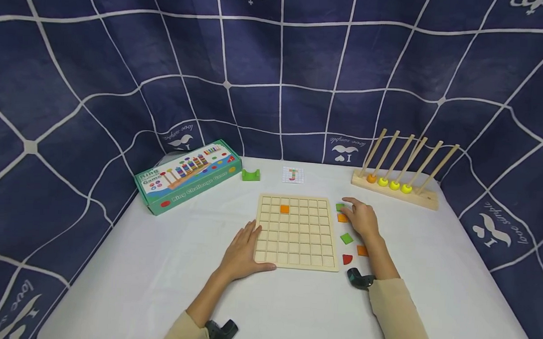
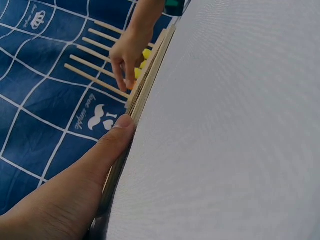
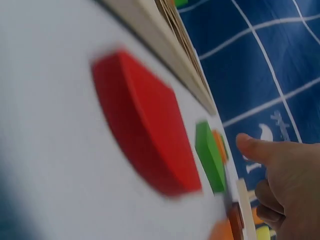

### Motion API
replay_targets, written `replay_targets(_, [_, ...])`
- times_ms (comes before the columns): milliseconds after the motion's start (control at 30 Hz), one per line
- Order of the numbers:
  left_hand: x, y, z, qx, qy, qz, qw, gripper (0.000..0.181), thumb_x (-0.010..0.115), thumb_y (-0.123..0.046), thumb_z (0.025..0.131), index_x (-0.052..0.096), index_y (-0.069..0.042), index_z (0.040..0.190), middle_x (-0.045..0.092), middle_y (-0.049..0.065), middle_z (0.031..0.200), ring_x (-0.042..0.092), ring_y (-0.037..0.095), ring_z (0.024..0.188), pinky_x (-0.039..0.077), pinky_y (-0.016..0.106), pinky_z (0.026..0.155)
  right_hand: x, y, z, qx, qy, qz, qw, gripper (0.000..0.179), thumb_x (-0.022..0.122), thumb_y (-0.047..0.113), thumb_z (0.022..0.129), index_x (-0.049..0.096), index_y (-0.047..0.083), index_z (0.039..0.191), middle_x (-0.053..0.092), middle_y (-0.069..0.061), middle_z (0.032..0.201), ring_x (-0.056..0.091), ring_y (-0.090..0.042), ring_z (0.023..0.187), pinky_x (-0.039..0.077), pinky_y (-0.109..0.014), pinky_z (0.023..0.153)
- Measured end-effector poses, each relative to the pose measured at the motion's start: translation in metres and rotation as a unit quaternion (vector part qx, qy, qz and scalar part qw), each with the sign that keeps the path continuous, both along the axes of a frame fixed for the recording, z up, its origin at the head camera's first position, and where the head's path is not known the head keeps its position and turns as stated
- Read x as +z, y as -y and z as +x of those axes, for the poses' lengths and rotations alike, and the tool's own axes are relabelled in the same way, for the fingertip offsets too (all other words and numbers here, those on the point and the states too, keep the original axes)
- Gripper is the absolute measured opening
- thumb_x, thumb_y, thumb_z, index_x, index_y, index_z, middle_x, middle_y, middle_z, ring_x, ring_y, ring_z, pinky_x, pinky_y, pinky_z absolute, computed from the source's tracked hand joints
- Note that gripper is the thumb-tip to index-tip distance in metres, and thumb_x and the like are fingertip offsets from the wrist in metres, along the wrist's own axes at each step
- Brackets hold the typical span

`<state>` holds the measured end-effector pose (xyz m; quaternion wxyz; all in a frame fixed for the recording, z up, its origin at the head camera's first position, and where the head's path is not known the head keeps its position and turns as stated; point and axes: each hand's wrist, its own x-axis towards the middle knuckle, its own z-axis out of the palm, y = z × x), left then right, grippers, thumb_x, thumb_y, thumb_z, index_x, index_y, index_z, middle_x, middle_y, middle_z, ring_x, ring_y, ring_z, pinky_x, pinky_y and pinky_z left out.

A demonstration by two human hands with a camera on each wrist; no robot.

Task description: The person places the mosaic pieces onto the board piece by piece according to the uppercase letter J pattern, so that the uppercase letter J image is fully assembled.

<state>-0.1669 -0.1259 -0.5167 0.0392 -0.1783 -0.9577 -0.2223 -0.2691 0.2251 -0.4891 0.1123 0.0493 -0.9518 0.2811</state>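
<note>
A wooden grid board [image 1: 297,233] lies on the white table with one orange square tile [image 1: 285,209] in its upper part. My left hand [image 1: 243,251] rests against the board's lower left corner, fingers along the left side and thumb at the front edge. To the board's right, my right hand [image 1: 361,217] is over a green tile [image 1: 340,207] and an orange tile [image 1: 343,218], partly hiding them. Its thumb and forefinger are apart, with nothing seen between them. Nearer lie a green square tile [image 1: 347,238], a red quarter-round piece [image 1: 347,259] and another orange tile [image 1: 362,250].
Behind the board lies a pattern card [image 1: 293,175] with a coloured J shape, beside a green notched block [image 1: 251,175]. A ring game box [image 1: 190,176] is at the back left. A wooden peg stand [image 1: 394,189] with coloured beads stands at the back right.
</note>
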Motion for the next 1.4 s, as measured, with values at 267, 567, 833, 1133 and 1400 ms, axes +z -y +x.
replay_targets(267, [0.000, -0.001, -0.001, 0.001, 0.009, -0.009, 0.9999, 0.118, 0.059, -0.080, 0.060, 0.026, -0.003, 0.145, 0.014, 0.014, 0.152, 0.007, 0.022, 0.140, 0.009, 0.036, 0.112, -0.005, -0.019, -0.004, 0.010, 0.030, 0.013, 0.9994, 0.037, 0.066, 0.029, 0.086, 0.064, 0.009, 0.118, 0.062, -0.014, 0.072, 0.051, -0.026, 0.066, 0.044, -0.040, 0.063])
replay_targets(567, [0.000, -0.002, -0.001, 0.000, 0.008, -0.008, 0.9999, 0.118, 0.059, -0.079, 0.061, 0.026, -0.004, 0.145, 0.015, 0.014, 0.152, 0.006, 0.022, 0.140, 0.009, 0.036, 0.111, -0.010, -0.025, -0.007, 0.023, 0.045, 0.021, 0.9985, 0.034, 0.065, 0.030, 0.087, 0.066, 0.010, 0.114, 0.065, -0.018, 0.103, 0.058, -0.031, 0.082, 0.046, -0.048, 0.078])
replay_targets(833, [0.000, -0.003, 0.001, -0.002, 0.012, -0.004, 0.9999, 0.118, 0.059, -0.079, 0.061, 0.025, -0.004, 0.145, 0.014, 0.014, 0.152, 0.008, 0.023, 0.140, 0.009, 0.037, 0.111, -0.006, -0.018, 0.000, 0.022, 0.010, -0.022, 0.9995, 0.034, 0.068, 0.029, 0.084, 0.066, 0.007, 0.111, 0.034, -0.001, 0.051, 0.030, -0.016, 0.047, 0.027, -0.029, 0.044])
replay_targets(1133, [0.001, -0.001, 0.001, -0.004, 0.005, -0.003, 1.0000, 0.117, 0.062, -0.076, 0.062, 0.025, -0.002, 0.145, 0.015, 0.015, 0.152, 0.009, 0.024, 0.140, 0.009, 0.037, 0.112, 0.002, 0.020, 0.013, 0.068, -0.031, -0.069, 0.9948, 0.032, 0.070, 0.027, 0.082, 0.067, 0.010, 0.108, 0.032, 0.004, 0.049, 0.025, -0.008, 0.043, 0.025, -0.024, 0.039])
replay_targets(1400, [0.002, 0.000, 0.002, -0.011, 0.007, 0.000, 0.9999, 0.116, 0.062, -0.075, 0.064, 0.024, -0.001, 0.145, 0.015, 0.015, 0.152, 0.009, 0.024, 0.140, 0.009, 0.038, 0.111, -0.007, 0.056, 0.013, 0.111, -0.036, -0.073, 0.9904, 0.031, 0.069, 0.029, 0.084, 0.066, 0.011, 0.109, 0.031, 0.006, 0.048, 0.023, -0.007, 0.042, 0.025, -0.023, 0.038])
